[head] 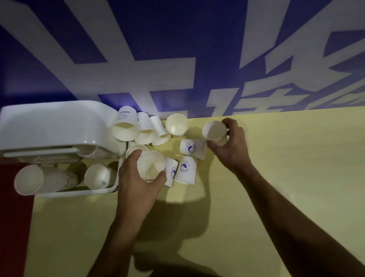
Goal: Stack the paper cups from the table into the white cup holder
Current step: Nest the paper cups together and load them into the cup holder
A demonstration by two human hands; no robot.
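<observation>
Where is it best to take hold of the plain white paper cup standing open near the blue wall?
Probably pinch the upper side wall of the plain white paper cup, coming from above and its right: the mouth faces up, and tipped cups crowd its left.

The left hand (136, 177) grips a paper cup (151, 165); at three o'clock, the right hand (230, 143) grips another cup (214, 130).

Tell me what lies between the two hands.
In the head view, three logo-printed paper cups lie on the yellow table between the left hand and the right hand.
</observation>
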